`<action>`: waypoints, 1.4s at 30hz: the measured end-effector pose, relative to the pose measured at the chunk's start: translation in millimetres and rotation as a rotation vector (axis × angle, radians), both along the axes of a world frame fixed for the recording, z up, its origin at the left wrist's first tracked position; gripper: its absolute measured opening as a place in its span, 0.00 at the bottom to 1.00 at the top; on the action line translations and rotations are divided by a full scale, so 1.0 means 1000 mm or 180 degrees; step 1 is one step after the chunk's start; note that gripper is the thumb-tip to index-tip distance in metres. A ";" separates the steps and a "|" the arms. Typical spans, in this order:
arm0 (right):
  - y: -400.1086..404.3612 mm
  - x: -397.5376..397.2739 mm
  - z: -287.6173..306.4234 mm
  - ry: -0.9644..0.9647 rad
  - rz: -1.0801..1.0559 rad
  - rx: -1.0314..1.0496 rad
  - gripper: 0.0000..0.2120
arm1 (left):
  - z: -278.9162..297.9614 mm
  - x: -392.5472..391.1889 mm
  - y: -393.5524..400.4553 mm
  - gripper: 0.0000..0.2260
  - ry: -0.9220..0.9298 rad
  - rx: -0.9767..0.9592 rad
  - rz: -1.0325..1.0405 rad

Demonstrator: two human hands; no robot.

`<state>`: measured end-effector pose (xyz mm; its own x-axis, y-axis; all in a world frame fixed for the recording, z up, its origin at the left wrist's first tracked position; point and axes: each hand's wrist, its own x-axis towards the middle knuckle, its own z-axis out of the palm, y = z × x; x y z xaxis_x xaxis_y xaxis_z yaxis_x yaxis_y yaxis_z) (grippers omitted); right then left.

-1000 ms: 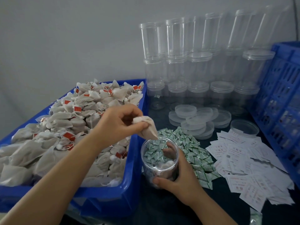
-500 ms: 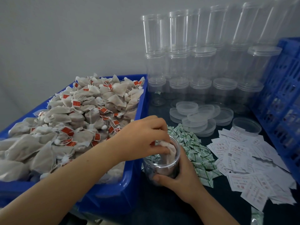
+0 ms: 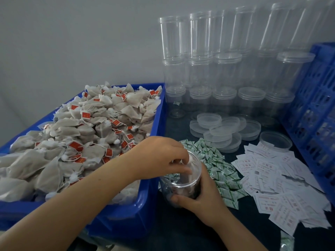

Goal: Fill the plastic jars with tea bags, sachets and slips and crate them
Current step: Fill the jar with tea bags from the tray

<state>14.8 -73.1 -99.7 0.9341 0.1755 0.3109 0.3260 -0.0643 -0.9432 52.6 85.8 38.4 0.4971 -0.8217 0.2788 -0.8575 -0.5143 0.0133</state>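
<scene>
Deeper now than a moment ago, left hand (image 3: pixel 159 156) fingertips pinch a tea bag (image 3: pixel 190 160) inside the jar (image 3: pixel 181 180). At three o'clock of the blue bin (image 3: pixel 126 212), right hand (image 3: pixel 203 196) grips that jar.

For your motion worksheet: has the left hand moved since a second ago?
Yes. The left hand went from above the blue bin's edge down and right to the jar mouth.
</scene>
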 end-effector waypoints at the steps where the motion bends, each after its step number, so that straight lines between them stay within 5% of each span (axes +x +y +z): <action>1: 0.000 0.000 0.000 0.0007 0.0000 0.0008 0.43 | 0.000 0.000 0.001 0.19 -0.0008 -0.0001 -0.0020; 10: 0.002 0.000 0.001 -0.0031 -0.0033 -0.0009 0.41 | 0.002 0.006 0.007 0.14 -0.0333 -0.0422 -0.0062; 16: 0.001 -0.002 -0.002 0.0031 -0.0012 0.0003 0.44 | 0.015 0.031 0.041 0.11 -0.0540 -0.0894 0.1292; 24: 0.001 -0.002 -0.001 0.0048 -0.0015 0.0045 0.42 | 0.019 0.045 0.115 0.06 -0.0352 -0.0312 0.3016; 28: 0.003 -0.003 0.003 0.0002 -0.0050 0.0047 0.41 | 0.007 0.033 0.137 0.17 0.0048 0.0767 0.3338; 34: 0.003 -0.005 0.004 0.0028 -0.0036 0.0035 0.40 | -0.009 0.019 0.154 0.28 0.0571 0.1478 0.3368; 42: 0.002 -0.006 0.005 0.0009 -0.0020 0.0039 0.40 | -0.009 0.019 0.145 0.07 0.0235 0.1582 0.3359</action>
